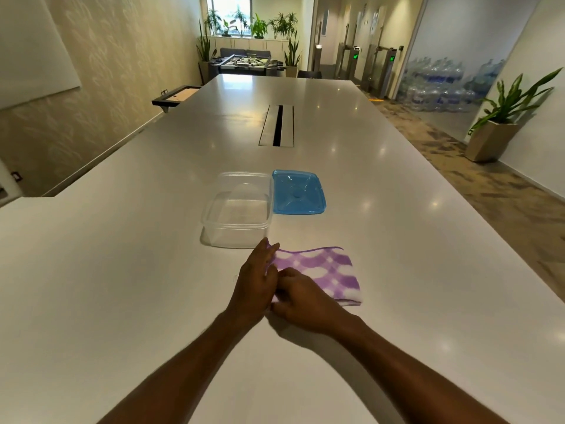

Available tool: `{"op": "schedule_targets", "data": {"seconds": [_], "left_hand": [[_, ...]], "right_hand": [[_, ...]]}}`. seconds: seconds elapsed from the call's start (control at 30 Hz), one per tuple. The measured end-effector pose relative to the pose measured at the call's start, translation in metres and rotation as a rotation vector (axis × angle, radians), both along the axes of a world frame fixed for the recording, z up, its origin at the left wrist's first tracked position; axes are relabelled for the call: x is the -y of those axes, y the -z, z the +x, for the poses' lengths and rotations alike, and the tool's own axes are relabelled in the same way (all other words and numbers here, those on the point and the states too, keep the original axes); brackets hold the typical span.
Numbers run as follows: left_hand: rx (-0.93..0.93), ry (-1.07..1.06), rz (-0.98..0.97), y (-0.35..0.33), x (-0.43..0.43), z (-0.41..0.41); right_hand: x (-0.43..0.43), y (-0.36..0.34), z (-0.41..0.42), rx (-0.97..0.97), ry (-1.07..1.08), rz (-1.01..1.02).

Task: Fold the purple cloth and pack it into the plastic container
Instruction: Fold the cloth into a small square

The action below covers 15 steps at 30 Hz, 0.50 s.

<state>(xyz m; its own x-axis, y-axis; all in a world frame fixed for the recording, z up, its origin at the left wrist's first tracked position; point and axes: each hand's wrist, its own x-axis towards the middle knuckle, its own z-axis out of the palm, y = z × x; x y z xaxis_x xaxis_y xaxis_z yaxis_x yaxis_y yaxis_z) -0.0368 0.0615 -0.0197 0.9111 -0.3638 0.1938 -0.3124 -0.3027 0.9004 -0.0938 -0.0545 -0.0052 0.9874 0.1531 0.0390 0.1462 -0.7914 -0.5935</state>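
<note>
The purple and white checked cloth (324,273) lies folded into a small rectangle on the white table (122,286), just in front of the clear plastic container (238,211). My left hand (255,283) rests against the cloth's left edge, fingers stretched along it. My right hand (301,302) pinches the cloth's near left corner. The container stands open and empty. Its blue lid (298,192) lies flat to the right of it.
A cable slot (277,125) runs along the table's middle, farther back. The table's right edge borders a carpeted walkway with a potted plant (501,123). A foosball table (247,64) and more plants stand at the room's far end.
</note>
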Motion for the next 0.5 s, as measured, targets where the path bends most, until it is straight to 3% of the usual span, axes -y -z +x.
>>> {"op": "schedule_targets", "data": {"seconds": [0.1,0.17,0.2,0.27,0.33,0.5], "left_hand": [[0.232,0.009,0.192,0.001,0.003,0.0],[0.454,0.024,0.426,0.004,0.006,0.001],[0.508,0.056,0.516,0.007,0.008,0.001],[0.512,0.107,0.655,0.015,0.013,-0.001],[0.428,0.126,0.754,0.025,0.017,0.0],[0.306,0.137,0.854,0.03,0.026,0.006]], "right_hand": [[0.02,-0.012,-0.006,0.181,0.34,0.117],[0.042,-0.015,-0.01,0.317,0.596,0.045],[0.056,-0.014,-0.011,0.286,0.681,-0.034],[0.079,-0.012,-0.014,0.005,0.786,-0.123],[0.093,-0.007,-0.015,-0.198,0.803,-0.081],[0.103,-0.002,-0.01,-0.249,0.795,0.108]]}}
